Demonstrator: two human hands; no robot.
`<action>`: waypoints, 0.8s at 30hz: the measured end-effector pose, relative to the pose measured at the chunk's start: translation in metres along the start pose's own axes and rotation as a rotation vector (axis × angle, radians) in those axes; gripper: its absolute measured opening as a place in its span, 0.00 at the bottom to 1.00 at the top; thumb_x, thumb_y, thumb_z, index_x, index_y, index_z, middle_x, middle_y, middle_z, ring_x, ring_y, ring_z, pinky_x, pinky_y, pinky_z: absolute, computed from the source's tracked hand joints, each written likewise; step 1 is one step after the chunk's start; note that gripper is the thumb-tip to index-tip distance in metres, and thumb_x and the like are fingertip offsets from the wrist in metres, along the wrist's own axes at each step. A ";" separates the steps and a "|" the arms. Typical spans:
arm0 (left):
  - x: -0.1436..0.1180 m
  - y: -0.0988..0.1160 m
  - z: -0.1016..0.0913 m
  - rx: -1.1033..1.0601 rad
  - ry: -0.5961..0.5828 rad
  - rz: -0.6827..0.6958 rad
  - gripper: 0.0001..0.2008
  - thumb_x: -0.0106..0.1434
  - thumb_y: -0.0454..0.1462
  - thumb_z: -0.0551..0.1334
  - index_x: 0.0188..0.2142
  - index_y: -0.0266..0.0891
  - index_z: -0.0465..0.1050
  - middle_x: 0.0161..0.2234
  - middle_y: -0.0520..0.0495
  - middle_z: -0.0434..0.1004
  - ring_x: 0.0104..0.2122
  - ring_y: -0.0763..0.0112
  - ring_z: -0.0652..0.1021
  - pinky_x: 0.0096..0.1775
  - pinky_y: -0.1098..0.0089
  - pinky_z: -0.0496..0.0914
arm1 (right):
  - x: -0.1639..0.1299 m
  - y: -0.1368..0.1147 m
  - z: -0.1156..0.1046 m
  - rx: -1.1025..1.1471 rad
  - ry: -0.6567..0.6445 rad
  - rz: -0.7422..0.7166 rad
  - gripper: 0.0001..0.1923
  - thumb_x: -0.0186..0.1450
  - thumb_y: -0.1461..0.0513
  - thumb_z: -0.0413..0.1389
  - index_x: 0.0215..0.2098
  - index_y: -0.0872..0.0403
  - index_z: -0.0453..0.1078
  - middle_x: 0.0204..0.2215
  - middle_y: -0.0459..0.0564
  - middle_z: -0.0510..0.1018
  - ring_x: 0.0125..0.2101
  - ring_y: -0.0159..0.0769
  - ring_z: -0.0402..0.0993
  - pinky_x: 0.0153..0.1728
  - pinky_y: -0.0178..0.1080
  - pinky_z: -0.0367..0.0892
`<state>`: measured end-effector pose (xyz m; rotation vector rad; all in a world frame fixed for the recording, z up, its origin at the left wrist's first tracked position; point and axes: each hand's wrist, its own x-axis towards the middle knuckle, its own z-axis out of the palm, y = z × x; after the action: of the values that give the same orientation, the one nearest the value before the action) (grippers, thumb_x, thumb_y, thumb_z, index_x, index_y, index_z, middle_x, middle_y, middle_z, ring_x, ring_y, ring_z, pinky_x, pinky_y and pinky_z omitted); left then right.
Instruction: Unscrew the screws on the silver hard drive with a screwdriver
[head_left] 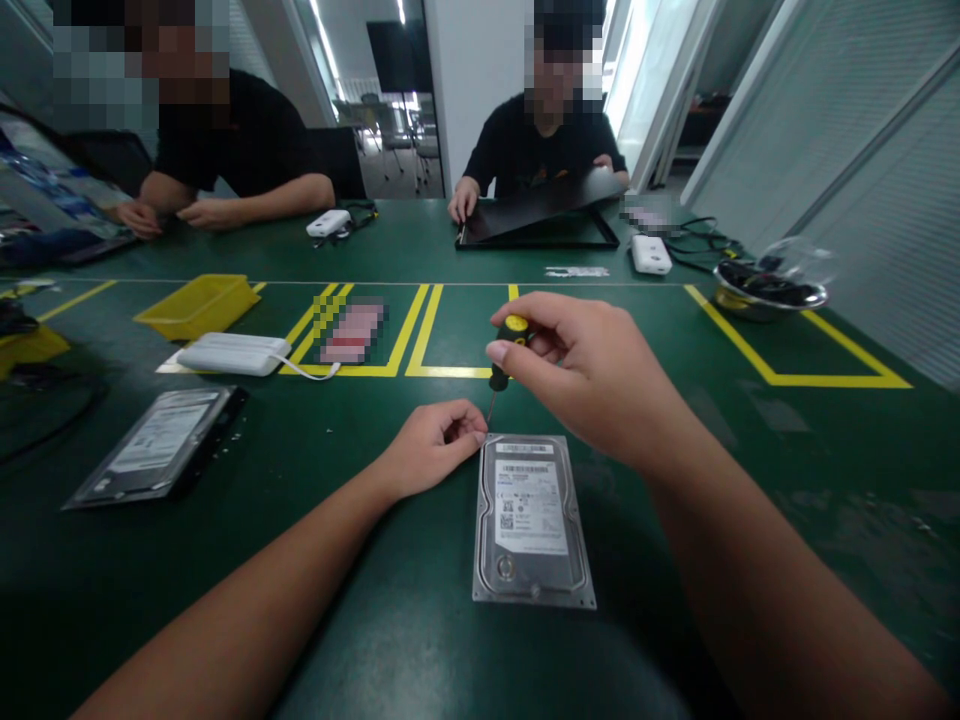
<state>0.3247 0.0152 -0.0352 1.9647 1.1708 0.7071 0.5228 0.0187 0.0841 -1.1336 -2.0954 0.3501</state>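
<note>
Forearms enter from the bottom edge and meet over the hard drive, which lies flat on the green table right in front of you, label up, its near edge well back from the table's bottom edge. Your left hand rests curled at the drive's far left corner, fingertips pinched together just at the screwdriver's tip; whether they hold a screw you cannot tell. Your right hand is clamped around the screwdriver, yellow cap up, its thin shaft pointing down to that same corner. The wrist covers the table beyond the drive's far right corner.

Bare green surface spreads to your right. On your left a second hard drive lies well apart, with a white box and a yellow tray farther back. Yellow tape lines mark bays beyond your hands, one holding a blurred patch you cannot read. At far right sits a metal bowl of dark parts. Across the table two people sit; one person's hands hold a dark panel
</note>
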 end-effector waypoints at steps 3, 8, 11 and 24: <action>0.000 0.000 0.000 -0.011 -0.003 -0.010 0.05 0.64 0.36 0.60 0.34 0.37 0.72 0.27 0.54 0.70 0.27 0.74 0.69 0.29 0.72 0.62 | 0.001 0.002 0.004 -0.003 -0.013 -0.004 0.13 0.64 0.59 0.58 0.43 0.57 0.77 0.30 0.46 0.75 0.28 0.29 0.64 0.31 0.35 0.55; 0.000 -0.001 0.001 -0.020 -0.006 -0.012 0.05 0.64 0.36 0.59 0.34 0.36 0.72 0.28 0.53 0.72 0.27 0.74 0.70 0.30 0.72 0.62 | 0.001 0.003 0.003 0.000 -0.021 -0.003 0.12 0.64 0.58 0.58 0.42 0.57 0.77 0.30 0.45 0.75 0.28 0.29 0.64 0.31 0.35 0.55; 0.000 -0.001 0.001 -0.018 -0.006 -0.014 0.05 0.64 0.36 0.59 0.34 0.36 0.72 0.28 0.53 0.72 0.28 0.73 0.70 0.30 0.72 0.62 | 0.001 0.003 0.001 -0.006 -0.019 -0.003 0.12 0.64 0.58 0.58 0.42 0.56 0.77 0.30 0.46 0.74 0.29 0.30 0.63 0.32 0.35 0.54; 0.001 -0.001 0.001 -0.015 0.002 -0.007 0.05 0.64 0.36 0.59 0.34 0.36 0.72 0.27 0.53 0.71 0.27 0.73 0.69 0.30 0.73 0.62 | 0.000 0.000 0.004 0.055 -0.091 0.018 0.11 0.65 0.58 0.57 0.41 0.56 0.76 0.34 0.48 0.77 0.31 0.32 0.65 0.31 0.36 0.55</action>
<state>0.3252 0.0156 -0.0361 1.9468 1.1691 0.7123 0.5198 0.0197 0.0810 -1.1234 -2.1423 0.4729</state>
